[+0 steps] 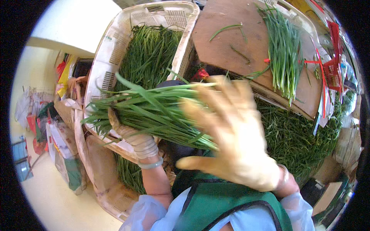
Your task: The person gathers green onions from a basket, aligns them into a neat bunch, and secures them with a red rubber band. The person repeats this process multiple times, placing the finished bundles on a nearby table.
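My gloved left hand grips a loose bunch of long green leaves, likely garlic chives, held level in front of me. The pale stem ends point right, and some leaf tips stick out past the left hand. Over those stem ends spreads my right hand, also gloved and blurred by motion, with its fingers apart and the palm down. Whether it touches the stems I cannot tell. A second bunch of chives lies on the brown board, with red ties across and beside it.
Beyond the left hand stands a white plastic basket with many chives inside. Loose leaf scraps pile up below the board at right. Red strips hang at the board's far right. Another basket is lower left.
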Demonstrator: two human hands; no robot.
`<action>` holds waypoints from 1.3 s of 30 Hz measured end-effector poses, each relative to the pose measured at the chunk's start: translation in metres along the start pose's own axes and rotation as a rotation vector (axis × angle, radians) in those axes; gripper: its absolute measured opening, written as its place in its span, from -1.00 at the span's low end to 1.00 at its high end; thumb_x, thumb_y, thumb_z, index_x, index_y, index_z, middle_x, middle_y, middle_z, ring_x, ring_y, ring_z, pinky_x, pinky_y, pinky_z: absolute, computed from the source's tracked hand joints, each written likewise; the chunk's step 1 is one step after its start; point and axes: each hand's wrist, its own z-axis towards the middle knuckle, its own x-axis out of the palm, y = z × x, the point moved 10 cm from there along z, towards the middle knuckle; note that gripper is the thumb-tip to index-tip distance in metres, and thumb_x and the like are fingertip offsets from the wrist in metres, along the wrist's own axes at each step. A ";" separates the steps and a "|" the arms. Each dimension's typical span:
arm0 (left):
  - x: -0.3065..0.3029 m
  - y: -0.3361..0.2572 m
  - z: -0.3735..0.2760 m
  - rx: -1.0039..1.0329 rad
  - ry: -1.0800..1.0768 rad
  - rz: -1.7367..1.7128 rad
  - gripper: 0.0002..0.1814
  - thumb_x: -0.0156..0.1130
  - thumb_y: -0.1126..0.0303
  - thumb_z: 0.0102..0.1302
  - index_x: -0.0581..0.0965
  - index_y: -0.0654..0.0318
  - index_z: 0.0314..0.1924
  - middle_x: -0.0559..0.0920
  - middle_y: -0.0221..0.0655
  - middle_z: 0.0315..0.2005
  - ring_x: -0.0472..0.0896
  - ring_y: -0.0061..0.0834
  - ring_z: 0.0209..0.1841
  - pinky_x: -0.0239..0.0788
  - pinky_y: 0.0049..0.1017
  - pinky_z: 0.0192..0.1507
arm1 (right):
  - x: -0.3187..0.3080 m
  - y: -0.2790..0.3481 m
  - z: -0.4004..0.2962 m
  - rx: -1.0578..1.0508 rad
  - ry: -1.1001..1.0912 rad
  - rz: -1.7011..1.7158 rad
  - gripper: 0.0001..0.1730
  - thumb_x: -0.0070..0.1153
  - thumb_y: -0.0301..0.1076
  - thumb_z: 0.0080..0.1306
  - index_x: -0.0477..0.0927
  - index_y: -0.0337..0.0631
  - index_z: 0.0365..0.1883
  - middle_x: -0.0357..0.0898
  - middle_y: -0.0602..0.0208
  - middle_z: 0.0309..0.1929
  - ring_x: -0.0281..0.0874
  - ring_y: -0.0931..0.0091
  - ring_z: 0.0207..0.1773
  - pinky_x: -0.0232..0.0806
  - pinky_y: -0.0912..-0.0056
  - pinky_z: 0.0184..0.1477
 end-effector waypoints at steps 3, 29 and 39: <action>0.071 0.000 -0.051 0.156 0.118 0.259 -0.48 0.08 0.00 0.39 0.50 0.24 0.14 0.59 -0.21 0.08 0.55 -0.18 0.09 0.35 -0.11 0.25 | 0.085 0.011 0.026 -0.235 0.108 -0.097 -0.42 -0.06 -0.20 0.32 0.38 0.06 0.34 0.31 0.00 0.36 0.30 -0.01 0.35 0.13 -0.07 0.37; 0.023 0.019 0.007 -0.132 0.288 -0.376 -0.70 0.09 0.36 0.41 0.26 0.06 -0.49 0.21 -0.55 -0.57 0.23 -0.55 -0.42 0.22 -0.37 0.17 | 0.018 -0.118 -0.093 0.637 -0.218 1.132 -0.43 0.35 -0.03 0.15 0.63 -0.24 0.02 0.39 0.03 0.32 0.26 0.27 0.41 0.04 0.11 0.43; 0.025 0.010 -0.004 -0.054 0.208 -0.200 -0.73 0.13 0.34 0.40 0.36 0.07 -0.49 0.23 -0.59 -0.57 0.24 -0.55 -0.37 0.28 -0.39 0.06 | -0.019 -0.081 -0.054 0.412 -0.240 0.105 -0.47 0.49 -0.12 -0.02 0.66 -0.11 -0.09 0.19 -0.23 0.41 0.11 -0.10 0.46 0.11 -0.03 0.40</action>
